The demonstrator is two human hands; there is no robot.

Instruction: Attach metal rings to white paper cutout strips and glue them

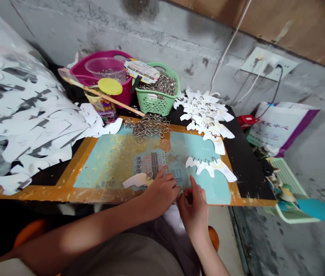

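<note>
1. We see the left hand lying relaxed, fingers extended, its fingertips on a printed paper sheet at lower centre.
2. We see the right hand just beside it, fingers curled toward the left hand. We cannot tell whether they pinch anything.
3. Nearest the hands, a small white die-cut card lies with one metal ring at its end. To the right, a longer scalloped white card strip carries several rings along its upper edge.
4. These lie on a flat board with rough, flaking teal paint and an orange border, set on a black tabletop.
5. Above centre, we find a tangled heap of loose metal rings on the board. Beside it, ringed white cards overlap in a pile.
6. At upper centre, a green perforated plastic basket is full of rings. Left of it, a magenta plastic tub holds a clear plastic bowl.
7. A yellow-lidded printed can stands below the tub, with a wooden stick lying across it.
8. At left, large white cut-out sheets lie stacked in a curling mass.
</note>
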